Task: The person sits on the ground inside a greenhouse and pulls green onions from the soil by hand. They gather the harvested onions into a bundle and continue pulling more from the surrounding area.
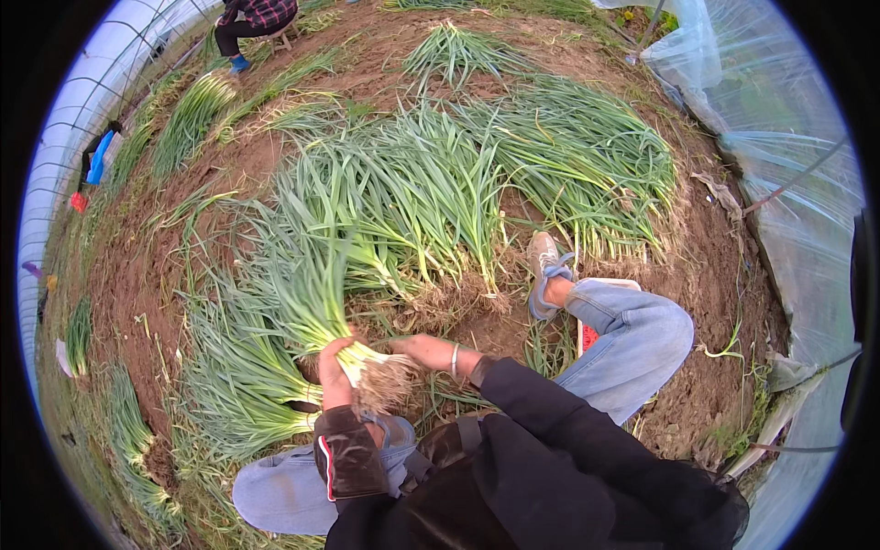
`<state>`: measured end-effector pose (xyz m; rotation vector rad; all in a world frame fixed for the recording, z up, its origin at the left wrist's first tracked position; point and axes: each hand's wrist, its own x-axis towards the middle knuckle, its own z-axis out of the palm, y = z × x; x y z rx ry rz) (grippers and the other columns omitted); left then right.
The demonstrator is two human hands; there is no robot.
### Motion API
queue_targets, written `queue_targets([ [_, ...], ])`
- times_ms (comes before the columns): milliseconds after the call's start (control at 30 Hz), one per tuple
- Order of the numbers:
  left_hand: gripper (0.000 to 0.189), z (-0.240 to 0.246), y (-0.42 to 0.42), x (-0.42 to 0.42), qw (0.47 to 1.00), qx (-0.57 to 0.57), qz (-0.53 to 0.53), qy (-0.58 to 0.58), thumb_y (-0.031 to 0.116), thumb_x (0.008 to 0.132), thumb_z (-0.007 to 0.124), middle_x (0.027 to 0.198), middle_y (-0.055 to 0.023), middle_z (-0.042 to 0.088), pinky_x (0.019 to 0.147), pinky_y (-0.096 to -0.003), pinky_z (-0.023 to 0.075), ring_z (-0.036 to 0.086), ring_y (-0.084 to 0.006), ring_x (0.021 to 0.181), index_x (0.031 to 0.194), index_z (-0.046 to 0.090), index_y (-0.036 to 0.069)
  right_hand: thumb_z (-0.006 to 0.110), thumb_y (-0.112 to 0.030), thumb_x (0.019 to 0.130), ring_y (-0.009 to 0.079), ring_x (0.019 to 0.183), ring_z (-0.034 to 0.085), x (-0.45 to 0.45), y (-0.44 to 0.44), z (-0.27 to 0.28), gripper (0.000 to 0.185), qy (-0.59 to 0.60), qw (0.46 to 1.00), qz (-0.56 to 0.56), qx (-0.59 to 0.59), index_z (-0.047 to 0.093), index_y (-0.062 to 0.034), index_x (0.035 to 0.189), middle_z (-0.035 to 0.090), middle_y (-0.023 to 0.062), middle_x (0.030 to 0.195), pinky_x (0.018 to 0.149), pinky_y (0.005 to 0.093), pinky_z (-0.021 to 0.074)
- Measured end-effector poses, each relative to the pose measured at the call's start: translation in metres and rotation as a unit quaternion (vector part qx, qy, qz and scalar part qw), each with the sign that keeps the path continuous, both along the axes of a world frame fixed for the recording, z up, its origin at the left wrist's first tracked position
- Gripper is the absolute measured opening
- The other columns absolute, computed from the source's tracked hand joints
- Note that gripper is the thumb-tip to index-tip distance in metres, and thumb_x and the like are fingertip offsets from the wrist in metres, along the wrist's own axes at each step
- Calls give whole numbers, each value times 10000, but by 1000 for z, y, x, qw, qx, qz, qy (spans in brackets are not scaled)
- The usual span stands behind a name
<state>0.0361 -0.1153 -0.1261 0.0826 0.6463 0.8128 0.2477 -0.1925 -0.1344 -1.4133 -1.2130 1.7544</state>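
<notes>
My left hand [335, 371] is closed around the pale stems of a bunch of leafy green allium plants [333, 302], whose roots point down and to the right. At the right side of this bunch, close to its root end, is my right hand [427, 352]; its fingertips are partly hidden, so its grip cannot be told. To the left of my left hand lie tied bunches of the same plants [254, 405]. Ahead, a wide pile of them [405, 199] rests on the soil with roots towards me. Another broad pile [584, 158] lies at the right.
A red and white object [588, 337] is partly under my right leg. Clear plastic sheeting [784, 172] borders the soil at the right. More bunches [130, 419] lie at the far left. Another person [254, 20] sits on a stool at the top left.
</notes>
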Motion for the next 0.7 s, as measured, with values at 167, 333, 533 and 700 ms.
queue_targets([
  [167,292,158,80,-44,965,159,203,50,-43,795,527,957,-192,622,680,-269,563,645,-224,754,1075,502,-121,537,-240,874,351,884,633,131,28,-66,278,-286,858,-420,79,631,-7,992,651,211,937,800,405,487],
  [333,355,207,105,-15,946,180,182,196,-97,766,520,934,-200,612,717,-317,567,639,-241,773,1096,410,-171,574,-301,851,379,971,593,176,46,-107,335,-494,801,-338,2,619,-32,1046,633,199,1018,841,463,475],
  [533,228,39,60,-13,959,36,45,278,-84,768,536,902,-203,618,731,-345,560,641,-272,770,987,506,-140,642,-248,831,369,897,605,167,64,-89,343,-437,760,-465,125,639,12,1055,638,212,975,778,430,483],
  [700,159,-35,6,-7,990,-64,-18,122,-16,816,571,827,-139,638,696,-304,533,633,-226,730,953,574,-97,596,-188,918,134,682,556,120,82,20,276,-82,823,-528,194,613,54,1049,641,78,812,645,258,451],
])
